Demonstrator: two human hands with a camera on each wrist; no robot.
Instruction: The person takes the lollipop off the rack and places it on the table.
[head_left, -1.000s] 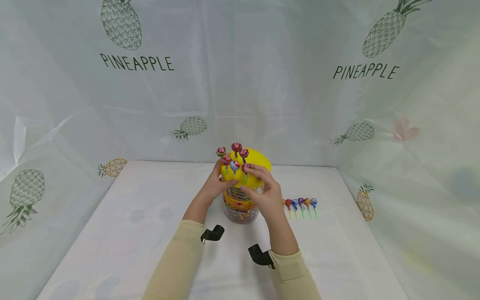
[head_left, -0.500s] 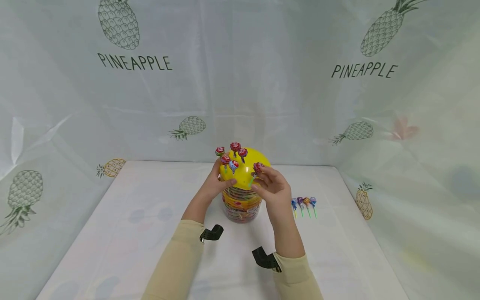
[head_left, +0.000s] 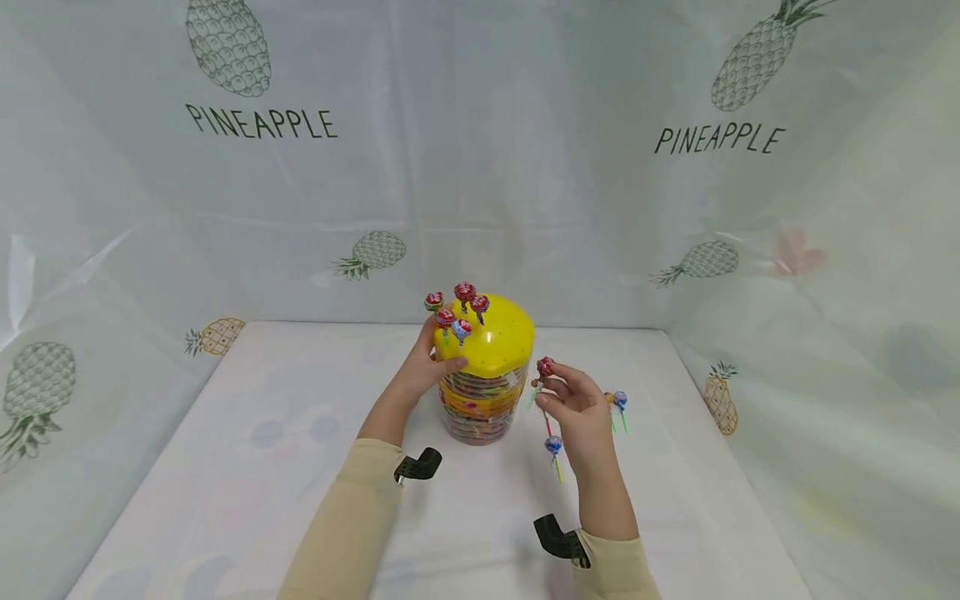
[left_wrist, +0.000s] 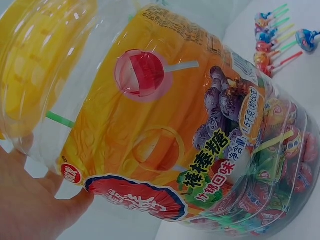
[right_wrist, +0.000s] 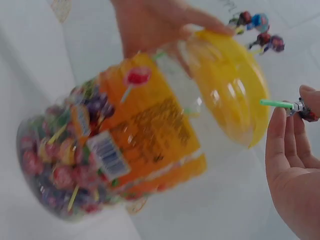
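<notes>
On the bench [head_left: 225, 475], the big jar [head_left: 477, 407] stands against the left hand [head_left: 422, 372], which grips its top at the yellow lid [head_left: 501, 337]. Out to that hand's right, the right hand [head_left: 585, 412] pinches a lollipop [head_left: 545, 367], green stick [right_wrist: 272, 103] poking free. I'd hold the left hand firm so nothing wobbles, and the pinch snug so the stick won't twist.

glossy plastic lid [head_left: 501, 343], smooth clear plastic jar [head_left: 480, 407], shiny lollipop wrappers [head_left: 545, 367], matt cloth sleeves [head_left: 347, 517].
</notes>
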